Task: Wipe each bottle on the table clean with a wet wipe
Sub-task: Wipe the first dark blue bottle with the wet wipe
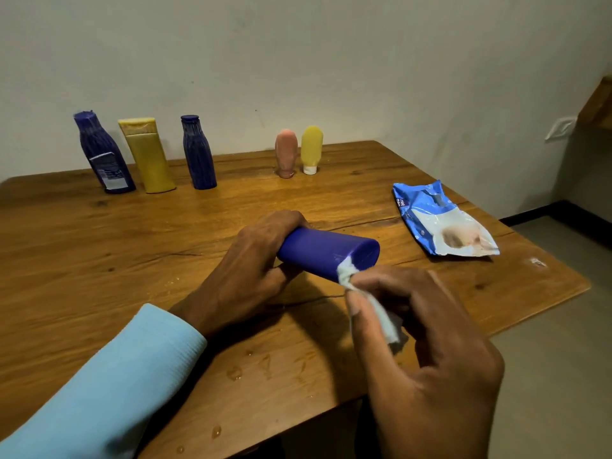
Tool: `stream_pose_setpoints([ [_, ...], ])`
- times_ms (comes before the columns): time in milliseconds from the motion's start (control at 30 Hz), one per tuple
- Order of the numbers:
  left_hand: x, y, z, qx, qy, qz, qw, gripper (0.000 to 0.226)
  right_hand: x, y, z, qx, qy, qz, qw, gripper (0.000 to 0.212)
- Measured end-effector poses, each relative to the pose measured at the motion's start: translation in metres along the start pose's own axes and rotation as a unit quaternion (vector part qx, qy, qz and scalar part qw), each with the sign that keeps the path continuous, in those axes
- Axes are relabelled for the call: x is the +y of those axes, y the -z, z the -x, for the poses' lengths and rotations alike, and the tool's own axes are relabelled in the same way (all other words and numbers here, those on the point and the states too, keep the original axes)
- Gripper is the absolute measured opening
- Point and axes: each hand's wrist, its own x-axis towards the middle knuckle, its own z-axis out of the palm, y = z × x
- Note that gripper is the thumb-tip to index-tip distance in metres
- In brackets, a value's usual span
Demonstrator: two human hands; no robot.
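Head view: the blue bottle (326,251) lies sideways just above the table (99,260), its cap end gripped by the left hand (251,270) with fingers curled round it. At its free flat end, the right hand (427,329) pinches a wet wipe (347,273) against the rim. Rotating the bottle inside that left grip would likely let the wipe cover every side

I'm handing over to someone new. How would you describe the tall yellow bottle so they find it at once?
Look along the back edge of the wooden table, by the wall, at the row of three tall bottles on the left. The tall yellow bottle stands in the middle of that row, between two dark blue bottles. Unlike the small yellow bottle further right, it is tall, flat-topped and has no white cap.
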Motion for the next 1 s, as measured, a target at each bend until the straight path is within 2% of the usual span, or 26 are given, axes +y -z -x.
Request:
stream_pose_setpoints([
  [100,0.001,0.001,-0.001,0.003,0.0,-0.003,1.0,0.034,-0.009,0.004,0.003,-0.026,0.027,-0.008,0.999,0.006],
  [200,0.0,0.0,0.0,0.002,-0.007,-0.012,1.0,0.033,-0.006,0.008,-0.002,0.01,0.02,-0.021,1.0,0.011],
  [333,-0.001,0.0,0.001,0.001,-0.005,-0.023,1.0,0.031,0.007,0.007,-0.008,0.058,-0.032,-0.024,0.997,0.018],
  [433,0.0,-0.001,0.0,0.002,-0.003,-0.033,0.999,0.031,0.011,0.006,-0.006,0.036,-0.029,-0.01,0.999,0.017],
  [600,-0.001,0.001,0.0,0.007,0.005,-0.047,0.999,0.031,-0.007,0.01,0.007,-0.066,0.04,-0.004,0.997,0.011],
  [733,0.0,0.003,-0.001,0.013,-0.011,-0.088,0.996,0.034,-0.002,0.022,0.0,-0.032,0.046,0.026,0.998,0.01],
  [833,0.002,0.005,-0.001,0.014,-0.021,-0.104,0.994,0.041,0.011,0.027,-0.009,-0.012,0.031,0.068,0.997,0.017],
  [1000,0.007,0.009,-0.003,0.003,-0.05,-0.126,0.991,0.044,0.032,0.032,-0.018,-0.06,-0.002,0.07,0.996,0.02],
])
